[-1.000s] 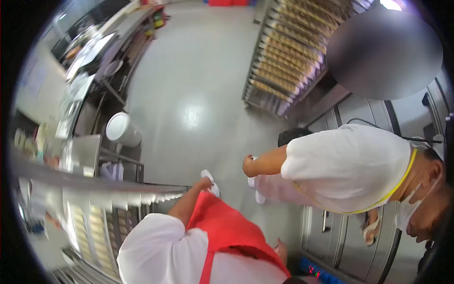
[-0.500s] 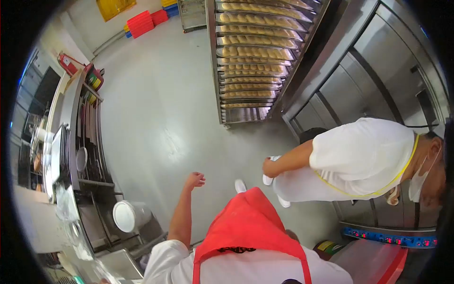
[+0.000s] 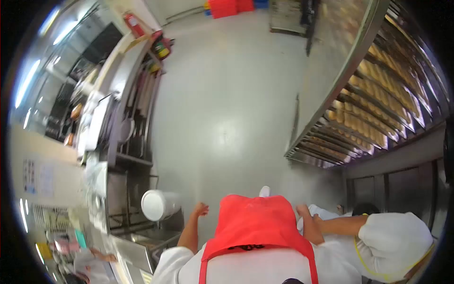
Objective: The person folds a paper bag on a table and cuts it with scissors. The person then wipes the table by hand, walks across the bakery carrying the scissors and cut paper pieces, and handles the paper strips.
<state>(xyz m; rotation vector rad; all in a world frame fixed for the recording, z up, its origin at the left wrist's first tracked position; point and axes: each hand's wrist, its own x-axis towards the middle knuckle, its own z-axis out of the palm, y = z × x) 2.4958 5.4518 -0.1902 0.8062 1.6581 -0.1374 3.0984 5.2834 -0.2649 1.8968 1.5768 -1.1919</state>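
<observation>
My left hand [image 3: 202, 208] hangs at my left side, nearest to a white lidded bucket [image 3: 155, 205]. Its fingers are curled in, and nothing shows in them. On the other side, my right hand [image 3: 302, 209] hangs beside my red apron [image 3: 257, 220], close to a co-worker's forearm [image 3: 343, 224]. It is small and blurred, so its fingers cannot be made out.
A tall metal rack [image 3: 331, 102] with trays of pale dough pieces stands at the right, in front of metal doors. Along the left runs a steel workbench [image 3: 125, 71] with trays beneath. Red crates [image 3: 223, 8] lie at the far end of the grey floor [image 3: 224, 109].
My view has turned left, so the rack and the co-worker now appear farther right. My right hand has come into view beside the apron. The left hand stays empty at my side.
</observation>
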